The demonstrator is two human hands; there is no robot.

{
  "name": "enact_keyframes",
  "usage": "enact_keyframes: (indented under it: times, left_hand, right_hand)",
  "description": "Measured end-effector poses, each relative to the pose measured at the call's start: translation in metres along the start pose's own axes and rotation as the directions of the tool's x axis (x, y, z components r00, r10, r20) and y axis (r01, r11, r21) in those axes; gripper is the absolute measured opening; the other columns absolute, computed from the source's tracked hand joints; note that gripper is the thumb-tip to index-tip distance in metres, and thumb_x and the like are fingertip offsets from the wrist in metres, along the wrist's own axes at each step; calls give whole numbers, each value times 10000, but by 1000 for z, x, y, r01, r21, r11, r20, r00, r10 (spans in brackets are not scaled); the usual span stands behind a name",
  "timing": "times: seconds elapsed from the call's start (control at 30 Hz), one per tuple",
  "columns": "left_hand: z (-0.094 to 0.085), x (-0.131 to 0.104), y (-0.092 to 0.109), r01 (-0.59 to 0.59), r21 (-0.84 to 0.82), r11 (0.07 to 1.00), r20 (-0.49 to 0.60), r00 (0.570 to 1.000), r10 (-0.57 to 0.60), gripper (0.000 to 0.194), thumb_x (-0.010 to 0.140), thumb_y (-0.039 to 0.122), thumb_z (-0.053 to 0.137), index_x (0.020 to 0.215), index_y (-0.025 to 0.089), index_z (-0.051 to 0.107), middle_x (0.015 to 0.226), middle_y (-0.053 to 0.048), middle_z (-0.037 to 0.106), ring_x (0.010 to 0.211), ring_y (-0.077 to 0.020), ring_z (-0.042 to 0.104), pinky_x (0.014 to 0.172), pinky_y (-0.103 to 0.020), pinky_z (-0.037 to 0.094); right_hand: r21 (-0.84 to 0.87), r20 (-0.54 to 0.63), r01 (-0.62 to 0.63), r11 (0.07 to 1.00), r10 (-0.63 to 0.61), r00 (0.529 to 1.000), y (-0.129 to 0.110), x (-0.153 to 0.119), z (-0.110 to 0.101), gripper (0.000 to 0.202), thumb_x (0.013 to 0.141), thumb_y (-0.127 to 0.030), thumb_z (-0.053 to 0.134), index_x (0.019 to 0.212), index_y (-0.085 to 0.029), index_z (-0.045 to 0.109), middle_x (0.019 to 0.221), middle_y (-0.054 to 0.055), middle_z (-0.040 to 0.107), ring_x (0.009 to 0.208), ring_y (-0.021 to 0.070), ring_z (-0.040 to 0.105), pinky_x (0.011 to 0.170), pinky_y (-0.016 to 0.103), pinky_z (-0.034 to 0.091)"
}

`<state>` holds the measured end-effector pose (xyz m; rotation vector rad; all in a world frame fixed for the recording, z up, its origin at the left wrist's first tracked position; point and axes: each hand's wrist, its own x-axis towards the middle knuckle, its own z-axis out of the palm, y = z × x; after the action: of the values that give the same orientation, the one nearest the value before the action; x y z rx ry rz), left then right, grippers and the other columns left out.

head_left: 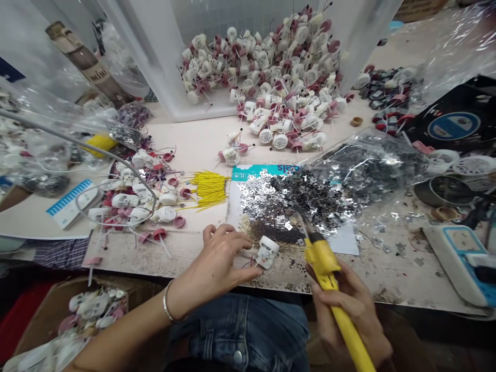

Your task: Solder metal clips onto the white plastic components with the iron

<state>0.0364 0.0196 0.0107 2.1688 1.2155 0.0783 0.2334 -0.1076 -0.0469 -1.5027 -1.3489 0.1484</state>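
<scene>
A small white round plastic part [267, 251] with thin wires lies near the front edge of the table. My left hand [220, 258] rests just left of it, thumb and fingers apart, the thumb tip at its lower edge. A yellow soldering iron [323, 261] is gripped in my right hand [351, 312], fingers wrapped round its handle. Its metal tip points up and left over a heap of small metal plates [310, 194], shiny on the left and dark on the right. A bundle of yellow wires [210, 190] lies beyond my left hand.
A large translucent bin [163, 93] holds many white and pink parts, some spilling out. More wired parts [134, 201] lie at left, beside a looping grey cable [116, 152]. At right are a clear bag [368, 155], a round tin [442, 191] and a power strip [461, 263].
</scene>
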Motion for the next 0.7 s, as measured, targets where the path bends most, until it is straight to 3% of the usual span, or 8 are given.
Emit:
enact_keyframes:
  times: [0.07,0.2,0.27,0.4,0.47,0.57,0.7]
  left_hand:
    - [2,-3,-2,-28,-1,1000,19,999,28,365,725,475,755,982,229,673,1073,-47,701,1103,-289,497,976,-461,245]
    - [9,-5,-2,-44,-16,999,54,998,45,54,845,259,651,869,215,672,1034,-24,707,1065,-240,548,974,-433,274]
    - [10,-2,-2,-35,-48,998,31,999,37,100,889,208,577,837,199,662,935,-12,714,948,-194,598,968,-406,304]
    - [11,16,-6,-31,-107,994,35,999,35,239,936,216,499,775,177,671,742,-5,697,703,-143,609,771,-291,426]
    - [14,29,-6,-40,-54,998,21,999,41,197,920,191,522,822,174,692,786,-23,716,717,-156,624,721,-280,438]
    - [18,45,-3,-29,59,998,-17,999,30,140,888,169,567,934,170,699,873,-44,735,796,-187,649,767,-311,449]
    - [19,52,3,-22,159,987,31,999,18,199,902,173,524,832,170,711,840,-55,732,827,-212,649,776,-351,430]
  right_hand:
    - [63,-86,27,998,-22,996,2,6,25,140,751,-58,663,739,-181,599,1293,70,564,997,175,683,727,230,604]
    - [48,35,140,989,-142,989,5,15,61,184,751,-12,645,803,-174,577,1303,72,494,1097,163,627,816,244,593]
    - [9,43,164,987,-164,986,6,17,64,191,747,-14,650,820,-176,579,1292,72,496,1099,167,625,841,261,591]
    - [30,10,158,987,-158,987,4,13,52,180,743,0,645,789,-162,581,1290,78,520,1058,183,655,787,256,610]
    - [78,16,156,985,-157,987,2,8,43,188,742,9,636,807,-164,602,1253,78,567,1034,189,667,780,269,615]
    - [101,-3,145,984,-146,989,2,-1,27,397,720,14,653,1064,-181,619,1211,82,617,1052,208,661,820,319,610]
    - [16,84,96,995,-97,992,5,-8,2,449,787,-47,588,1218,-172,598,1232,105,633,1080,238,658,856,342,597]
